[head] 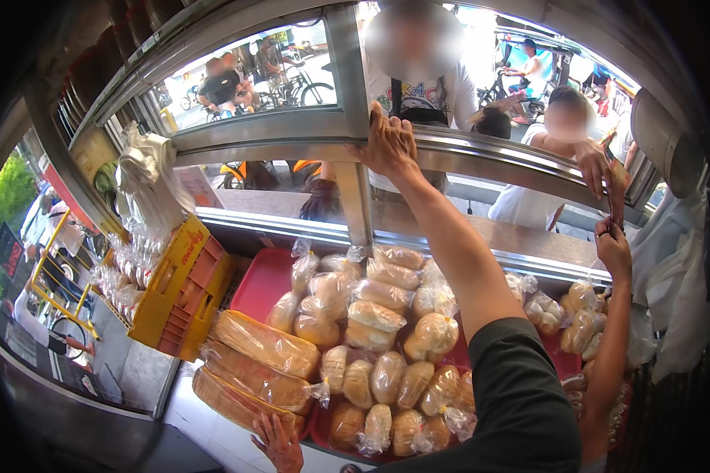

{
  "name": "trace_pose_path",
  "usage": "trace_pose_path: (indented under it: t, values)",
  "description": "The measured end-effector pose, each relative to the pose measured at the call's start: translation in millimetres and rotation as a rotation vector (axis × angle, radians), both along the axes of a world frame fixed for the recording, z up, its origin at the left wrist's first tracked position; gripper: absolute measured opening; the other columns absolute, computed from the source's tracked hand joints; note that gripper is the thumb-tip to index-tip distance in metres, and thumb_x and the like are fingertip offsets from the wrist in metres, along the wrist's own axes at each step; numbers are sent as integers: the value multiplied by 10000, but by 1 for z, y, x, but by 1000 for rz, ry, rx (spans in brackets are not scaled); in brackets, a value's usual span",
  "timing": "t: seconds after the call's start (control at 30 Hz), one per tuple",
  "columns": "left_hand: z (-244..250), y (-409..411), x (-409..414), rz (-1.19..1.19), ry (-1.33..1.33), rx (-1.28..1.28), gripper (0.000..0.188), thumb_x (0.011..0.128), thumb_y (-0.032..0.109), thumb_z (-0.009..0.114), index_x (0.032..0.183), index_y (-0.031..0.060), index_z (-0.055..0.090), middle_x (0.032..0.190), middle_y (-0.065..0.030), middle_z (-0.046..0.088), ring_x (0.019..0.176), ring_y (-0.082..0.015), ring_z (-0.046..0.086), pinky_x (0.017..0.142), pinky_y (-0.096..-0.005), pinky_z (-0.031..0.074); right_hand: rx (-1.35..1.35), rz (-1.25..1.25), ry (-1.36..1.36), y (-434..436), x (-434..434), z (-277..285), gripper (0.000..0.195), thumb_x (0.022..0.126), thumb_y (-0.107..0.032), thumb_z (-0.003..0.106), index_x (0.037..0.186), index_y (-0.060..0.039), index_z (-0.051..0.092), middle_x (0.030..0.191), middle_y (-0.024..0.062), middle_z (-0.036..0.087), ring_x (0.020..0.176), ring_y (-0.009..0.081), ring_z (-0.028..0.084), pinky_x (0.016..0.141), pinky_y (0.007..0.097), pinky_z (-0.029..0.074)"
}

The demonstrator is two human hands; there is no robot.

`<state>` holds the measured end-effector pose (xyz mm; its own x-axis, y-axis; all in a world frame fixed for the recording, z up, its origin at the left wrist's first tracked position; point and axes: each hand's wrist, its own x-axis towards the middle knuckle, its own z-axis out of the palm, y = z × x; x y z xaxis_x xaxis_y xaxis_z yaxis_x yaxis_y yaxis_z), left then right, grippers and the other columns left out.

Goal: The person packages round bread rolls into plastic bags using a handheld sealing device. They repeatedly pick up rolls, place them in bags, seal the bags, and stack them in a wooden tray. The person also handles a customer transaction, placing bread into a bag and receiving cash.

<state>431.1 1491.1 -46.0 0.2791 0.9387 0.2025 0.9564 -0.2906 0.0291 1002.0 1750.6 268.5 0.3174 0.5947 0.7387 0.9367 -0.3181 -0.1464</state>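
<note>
My right hand (389, 142) reaches up to the metal window frame (350, 77). Its fingers curl over the horizontal rail where it meets the upright post. Low in the view, my left hand (279, 443) has its fingers apart and touches the end of a long wrapped bread loaf (242, 402). Two more long loaves lie stacked beside that one. Bagged bread rolls (370, 322) and bagged sliced loaves (387, 378) crowd red trays (261, 281) beneath my right arm.
A co-worker's hand (614, 251) and a person's hand (593, 165) outside meet at what look like banknotes (617, 192). Another person (417, 94) stands outside the window. At left are a yellow crate (171, 284) and hanging white plastic bags (148, 177).
</note>
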Motion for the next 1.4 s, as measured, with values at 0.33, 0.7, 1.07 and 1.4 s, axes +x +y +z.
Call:
trace_pose_path:
  t: [0.33,0.7,1.07,1.4]
  values:
    - [-31,7,-11,-16,-140,-131,850,879,281,739,1596,37,353,1699,-215,258,1589,-476,145,1228,-708,110,-1,-12,-21,0,5,3,1051,826,-618,779,1520,31,329,1198,221,713,1189,366,643,1043,495,411]
    - [1,-39,-57,-69,-407,-176,677,846,212,784,1464,67,547,1582,-187,427,1498,-415,360,1195,-611,300,-99,-11,24,29,-18,-9,1038,760,-841,657,1447,-83,485,1191,298,721,1156,472,688,980,584,501]
    - [-65,35,-215,298,-780,-671,356,958,191,714,1252,-7,685,1107,-169,751,1001,-294,733,907,-411,562,-223,-83,-131,19,-38,-17,893,888,-673,669,1510,-45,538,1480,217,598,1361,389,578,1130,503,449]
    - [-123,142,-364,186,-675,-839,448,940,345,728,1233,7,707,1161,-222,747,1019,-363,736,902,-453,575,-881,901,714,67,-588,-217,530,971,-410,725,1235,49,706,1160,221,751,1046,268,737,917,372,566]
